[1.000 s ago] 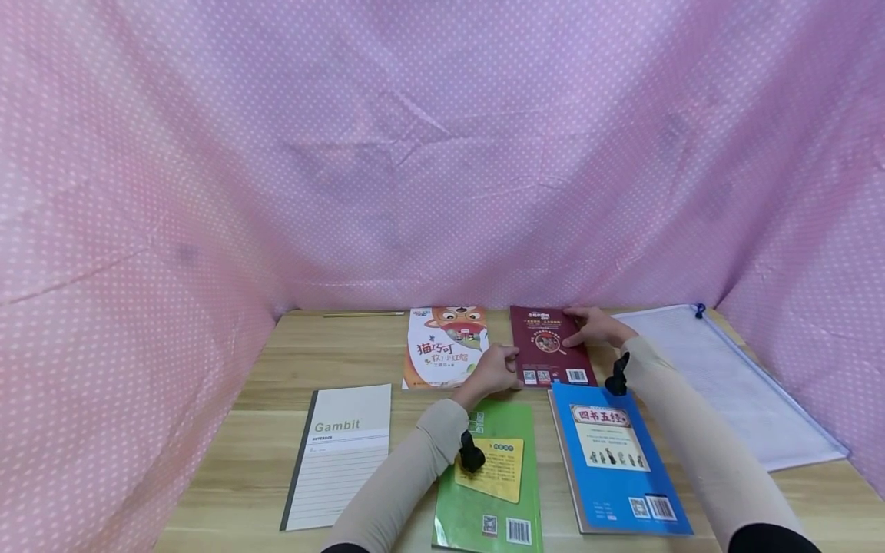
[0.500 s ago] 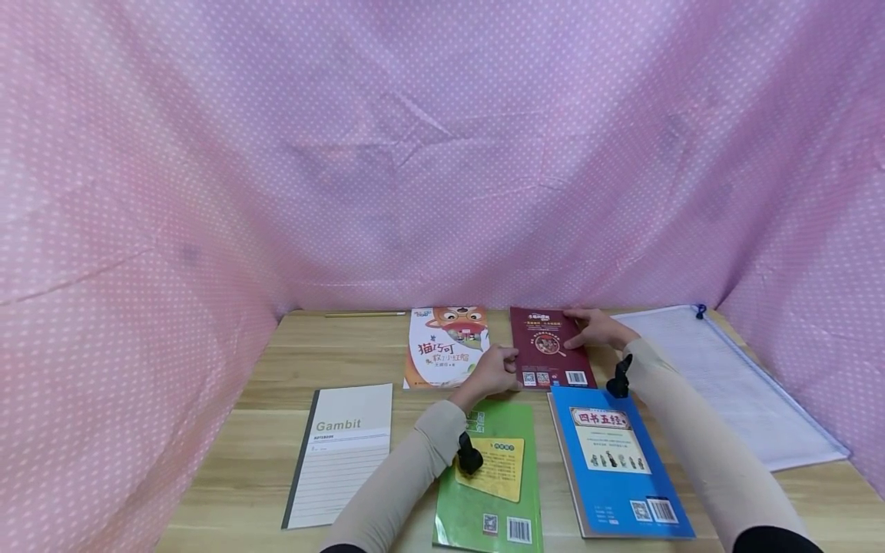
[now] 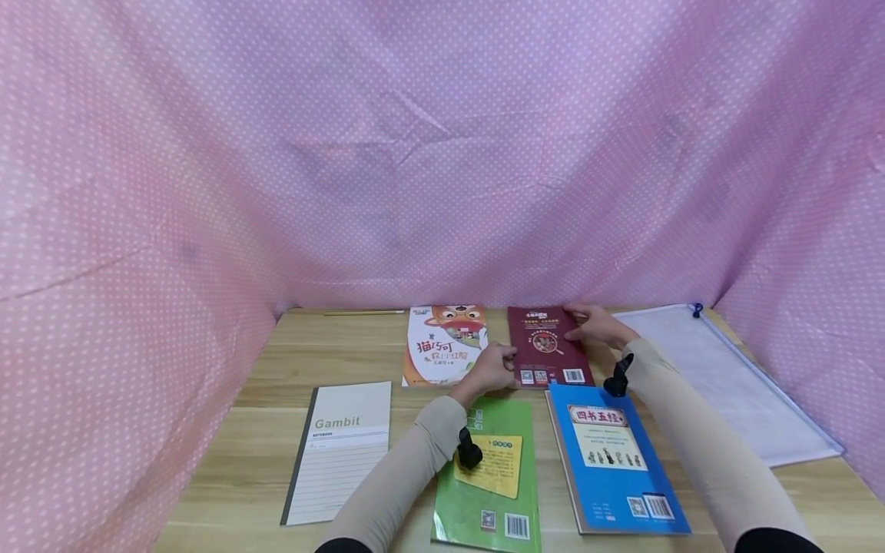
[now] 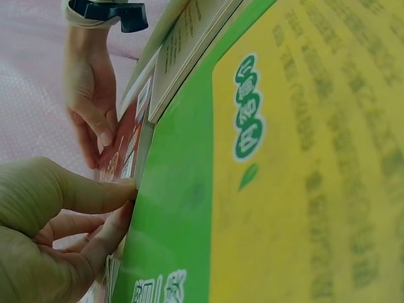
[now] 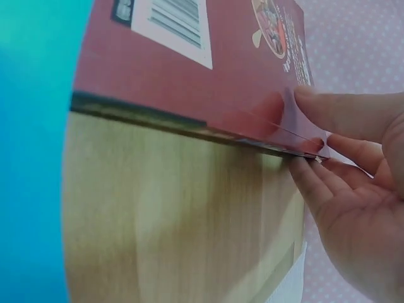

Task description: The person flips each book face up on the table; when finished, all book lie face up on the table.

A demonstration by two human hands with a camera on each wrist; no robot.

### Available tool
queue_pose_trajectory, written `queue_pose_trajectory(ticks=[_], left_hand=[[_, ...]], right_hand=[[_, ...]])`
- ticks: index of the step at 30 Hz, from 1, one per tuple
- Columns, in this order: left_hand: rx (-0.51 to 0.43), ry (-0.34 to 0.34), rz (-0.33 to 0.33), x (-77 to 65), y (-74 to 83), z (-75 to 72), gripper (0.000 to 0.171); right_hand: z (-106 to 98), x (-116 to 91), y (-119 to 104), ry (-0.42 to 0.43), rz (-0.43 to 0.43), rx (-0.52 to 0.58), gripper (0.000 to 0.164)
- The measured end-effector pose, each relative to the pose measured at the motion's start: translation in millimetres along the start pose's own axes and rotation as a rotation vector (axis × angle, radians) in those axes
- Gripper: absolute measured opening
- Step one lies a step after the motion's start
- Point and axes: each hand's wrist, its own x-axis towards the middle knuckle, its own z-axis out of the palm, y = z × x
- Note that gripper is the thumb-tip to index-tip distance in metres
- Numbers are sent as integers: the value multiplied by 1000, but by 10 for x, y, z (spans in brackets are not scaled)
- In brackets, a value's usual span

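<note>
A dark red book (image 3: 549, 349) lies back cover up at the far side of the table. My left hand (image 3: 492, 369) pinches its near left corner; in the left wrist view the thumb and index finger (image 4: 101, 196) meet at that edge. At the far right edge my right hand (image 3: 601, 326) grips the same book, thumb on the cover and fingers along the edge in the right wrist view. Left of it lies a white and orange picture book (image 3: 442, 349). A green book (image 3: 487, 511) lies under my left wrist, and a blue book (image 3: 615, 491) is nearer my right forearm.
A Gambit notebook (image 3: 342, 453) lies at the left, and a thin pencil-like stick (image 3: 362, 312) at the back edge. A white mesh zip bag (image 3: 726, 392) lies flat at the right. Pink dotted cloth (image 3: 442, 153) hangs round the wooden table (image 3: 228, 468).
Both hands stay at the dark red book, which has hardly moved. The whole head view shifts very slightly.
</note>
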Motion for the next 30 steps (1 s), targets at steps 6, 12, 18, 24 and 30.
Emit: queue_pose_trajectory(ticks=[6,12,18,24,30], left_hand=[[2,0,2,-9,10,0,81],[23,4,2,-29,45,-11,80],[15,9,-5,-59,63,-11,82],[4,17,-8,-77,81,-14,82],[-1,17,-21,-78,76,-9,82]], right_hand=[[-7,-32,4,9,-30,51,78],[-1,-112,8,-6,-18,92,73],[-5,-205,25,-13,-66,127,73],[-11,-297,17,-27,-91,166,74],[-46,-387,10,-30,-116,144,73]])
